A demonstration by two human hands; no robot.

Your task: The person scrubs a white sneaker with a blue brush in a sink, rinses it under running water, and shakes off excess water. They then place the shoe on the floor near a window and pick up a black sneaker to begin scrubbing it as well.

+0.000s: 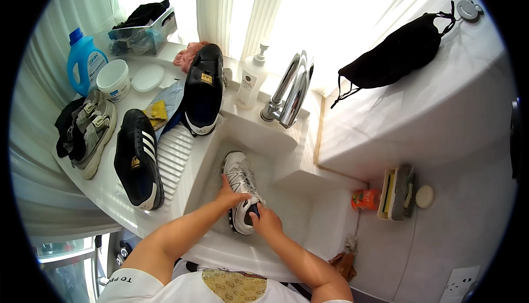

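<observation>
A silver-white sneaker (239, 172) is in the white sink (297, 204), its toe pointing away from me. My left hand (227, 195) grips it along the left side, the thumb reaching across the laces. At the shoe's dark opening, my right hand (268, 221) holds the right side of the collar. The fingers on the far sides of the shoe are partly hidden. Shallow water seems to cover the sink bottom around the sole.
A chrome faucet (289, 90) and a white pump bottle (252, 79) stand behind the sink. Black shoes (203, 93), grey shoes (95, 129), a white tub (114, 79) and a blue jug (85, 63) crowd the left counter. A black cloth bag (391, 55) hangs at right.
</observation>
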